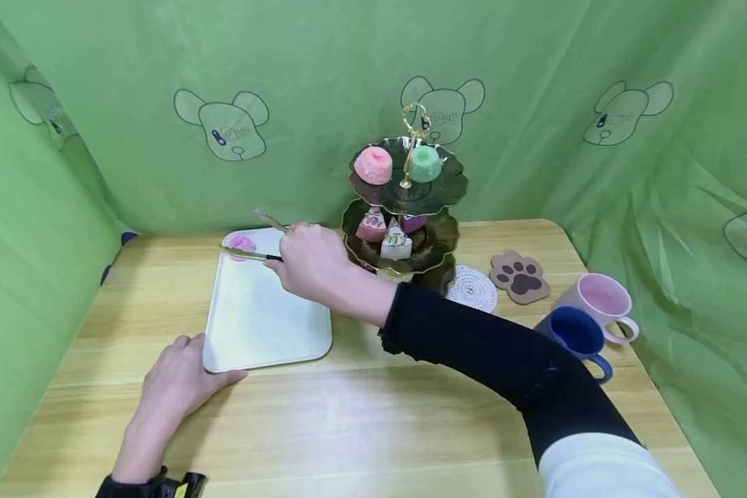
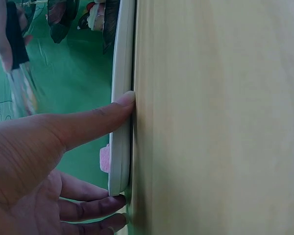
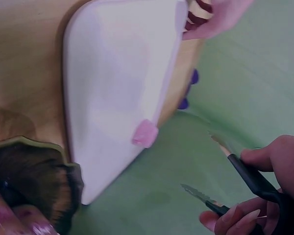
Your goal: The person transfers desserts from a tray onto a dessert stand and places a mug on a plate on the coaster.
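Observation:
A white rectangular tray lies on the left part of the wooden table. On its far left corner sits a small pink piece, perhaps a cake. My left hand holds the tray's near left corner, thumb along the front edge and fingers round the side, as the left wrist view shows. My right hand grips black-handled tongs above the tray's far side. Their two arms stand spread, with nothing between the tips. In the head view, one tip appears over the pink piece.
Right of the tray rises a dark, gold-rimmed tiered stand. It bears a pink cake, a green cake and cake wedges. Farther right are a round woven coaster, a paw-shaped coaster, a pink mug and a blue mug.

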The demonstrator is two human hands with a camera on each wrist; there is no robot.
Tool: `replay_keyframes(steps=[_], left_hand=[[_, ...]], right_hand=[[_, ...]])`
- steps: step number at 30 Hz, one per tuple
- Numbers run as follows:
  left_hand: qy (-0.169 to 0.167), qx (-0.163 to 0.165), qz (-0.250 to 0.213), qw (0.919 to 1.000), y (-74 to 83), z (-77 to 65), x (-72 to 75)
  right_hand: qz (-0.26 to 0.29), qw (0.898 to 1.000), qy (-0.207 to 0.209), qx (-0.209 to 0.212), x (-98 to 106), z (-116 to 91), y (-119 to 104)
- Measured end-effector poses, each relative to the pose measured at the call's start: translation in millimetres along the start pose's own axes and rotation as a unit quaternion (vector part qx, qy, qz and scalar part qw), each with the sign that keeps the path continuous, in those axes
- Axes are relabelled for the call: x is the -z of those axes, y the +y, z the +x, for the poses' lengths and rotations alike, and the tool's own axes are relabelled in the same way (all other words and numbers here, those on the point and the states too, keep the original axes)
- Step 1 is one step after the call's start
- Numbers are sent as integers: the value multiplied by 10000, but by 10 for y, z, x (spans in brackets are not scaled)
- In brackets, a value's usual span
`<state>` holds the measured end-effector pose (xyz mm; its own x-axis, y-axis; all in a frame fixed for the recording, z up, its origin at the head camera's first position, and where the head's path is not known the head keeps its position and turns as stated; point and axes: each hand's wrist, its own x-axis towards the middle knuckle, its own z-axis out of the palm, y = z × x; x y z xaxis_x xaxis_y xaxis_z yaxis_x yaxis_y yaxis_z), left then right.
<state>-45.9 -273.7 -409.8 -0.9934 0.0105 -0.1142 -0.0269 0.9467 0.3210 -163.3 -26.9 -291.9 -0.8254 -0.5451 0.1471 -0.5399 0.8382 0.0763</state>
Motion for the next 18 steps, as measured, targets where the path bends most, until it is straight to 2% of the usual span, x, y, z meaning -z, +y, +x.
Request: replay_keyframes(steps=[6, 11, 18], left_hand=[[-139, 69, 17, 9999, -17, 13, 21], [-117, 78, 28, 9999, -20, 34, 25], [-148, 127, 30, 9998, -10, 52, 15]], right_hand=[[-22, 9997, -248, 43, -262, 236, -67], [103, 9993, -342, -134, -445, 428, -109], [222, 9969, -701, -268, -665, 606, -138]])
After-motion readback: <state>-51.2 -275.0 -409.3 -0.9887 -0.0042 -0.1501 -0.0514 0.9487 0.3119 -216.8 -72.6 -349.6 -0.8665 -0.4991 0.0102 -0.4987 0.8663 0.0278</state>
